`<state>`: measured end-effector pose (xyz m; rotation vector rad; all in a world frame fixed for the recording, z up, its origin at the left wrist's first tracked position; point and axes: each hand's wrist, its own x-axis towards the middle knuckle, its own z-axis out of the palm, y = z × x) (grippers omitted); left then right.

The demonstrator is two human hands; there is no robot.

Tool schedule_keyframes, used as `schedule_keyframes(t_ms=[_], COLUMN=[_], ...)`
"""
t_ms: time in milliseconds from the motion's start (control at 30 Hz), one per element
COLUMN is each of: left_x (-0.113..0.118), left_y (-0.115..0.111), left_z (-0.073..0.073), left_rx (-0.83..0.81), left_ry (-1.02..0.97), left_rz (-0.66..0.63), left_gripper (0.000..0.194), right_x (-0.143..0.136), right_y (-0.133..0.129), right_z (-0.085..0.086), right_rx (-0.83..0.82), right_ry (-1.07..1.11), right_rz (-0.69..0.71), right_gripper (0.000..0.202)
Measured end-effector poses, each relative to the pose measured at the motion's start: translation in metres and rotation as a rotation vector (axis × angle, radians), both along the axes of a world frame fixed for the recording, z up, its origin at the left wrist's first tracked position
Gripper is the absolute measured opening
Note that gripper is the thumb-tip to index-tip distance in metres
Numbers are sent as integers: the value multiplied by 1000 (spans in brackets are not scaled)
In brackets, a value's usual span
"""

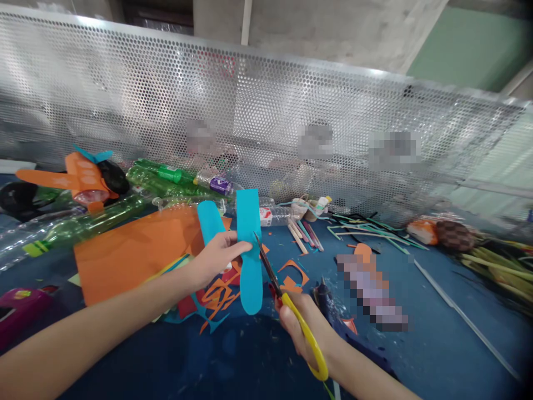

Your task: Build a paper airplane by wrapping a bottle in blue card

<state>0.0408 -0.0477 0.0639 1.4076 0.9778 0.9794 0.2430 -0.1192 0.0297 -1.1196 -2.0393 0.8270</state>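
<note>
My left hand pinches a long blue paper strip near its middle; the strip's lower end is rounded and its top end is square. My right hand is wrapped round the yellow handle of a pair of scissors. The blade tips point up and touch or nearly touch the strip's right edge, close to my left thumb. Behind my left hand another blue piece with a rounded top shows, partly hidden. Below lie orange paper scraps and thin blue offcuts.
An orange sheet lies at left on the blue table. Green bottles and an orange paper plane model stand beyond it. Markers, straws and a dark blue object are at right. A perforated metal screen runs behind.
</note>
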Motion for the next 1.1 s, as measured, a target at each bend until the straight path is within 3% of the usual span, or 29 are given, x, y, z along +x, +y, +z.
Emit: schedule_keyframes(t_ms=[433, 833, 1100], left_x=[2, -2, 0], left_y=[-2, 3, 2], left_z=[5, -4, -1], left_rx=[-47, -27, -38], left_ry=[-100, -46, -85], left_rz=[-4, 40, 42], left_gripper=[17, 22, 18], right_x=[0, -1, -1], right_y=[2, 4, 3], right_z=[0, 2, 3], right_rx=[120, 206, 171], right_ry=[-86, -78, -79], right_rz=[25, 44, 40], right_gripper=[54, 52, 52])
